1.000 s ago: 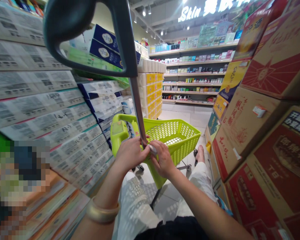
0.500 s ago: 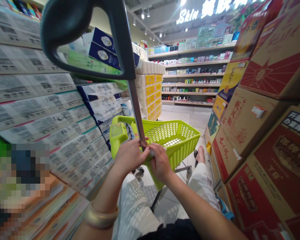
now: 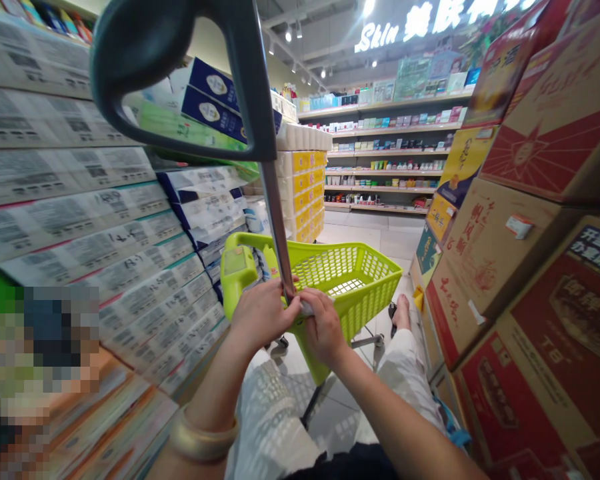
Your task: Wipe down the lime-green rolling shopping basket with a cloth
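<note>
A lime-green shopping cart [image 3: 365, 270] stands in front of me in a store aisle. Its thin metal handle pole [image 3: 276, 213] rises toward the camera and ends in a dark grey loop grip [image 3: 145, 60] at the top of the view. My left hand [image 3: 263, 313] is closed around the base of the pole where it meets the cart. My right hand [image 3: 321, 325] is closed beside it, pinching a small white thing I cannot name against the pole's base. A gold bangle [image 3: 203, 437] sits on my left wrist.
Stacked tissue packs [image 3: 105, 233] wall the left side. Red and brown cardboard boxes [image 3: 530, 267] are piled close on the right. Yellow paper-roll packs [image 3: 305, 180] and product shelves [image 3: 390, 153] stand further down the tiled aisle. My sandalled foot [image 3: 399, 310] shows beside the cart.
Both hands stay at the base of the pole. My right hand has edged slightly up and left against it. The view has shifted a little.
</note>
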A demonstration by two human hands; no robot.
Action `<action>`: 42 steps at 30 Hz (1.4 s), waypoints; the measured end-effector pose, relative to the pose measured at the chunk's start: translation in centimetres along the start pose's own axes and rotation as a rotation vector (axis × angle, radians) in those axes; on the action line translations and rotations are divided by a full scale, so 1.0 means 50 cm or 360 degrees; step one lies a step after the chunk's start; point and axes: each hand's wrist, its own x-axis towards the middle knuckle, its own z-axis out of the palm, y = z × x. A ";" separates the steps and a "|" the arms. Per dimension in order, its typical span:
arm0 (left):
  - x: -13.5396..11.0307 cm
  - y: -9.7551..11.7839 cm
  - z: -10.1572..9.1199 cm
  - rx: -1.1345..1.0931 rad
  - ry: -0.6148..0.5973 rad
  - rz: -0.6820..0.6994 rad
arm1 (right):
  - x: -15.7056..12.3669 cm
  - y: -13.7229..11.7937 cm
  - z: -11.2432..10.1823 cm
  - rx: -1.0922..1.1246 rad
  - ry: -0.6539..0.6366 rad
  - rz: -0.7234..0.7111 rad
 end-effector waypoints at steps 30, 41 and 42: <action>-0.001 -0.004 0.003 0.0046 0.0032 0.0011 | -0.002 -0.018 0.018 0.0001 0.0076 -0.0030; -0.002 -0.003 0.002 0.0044 0.0011 -0.0005 | -0.016 0.061 -0.023 -0.0144 -0.0026 -0.0022; -0.002 -0.002 0.003 0.0046 0.0011 -0.0007 | -0.016 0.063 -0.023 -0.0167 0.0014 0.0031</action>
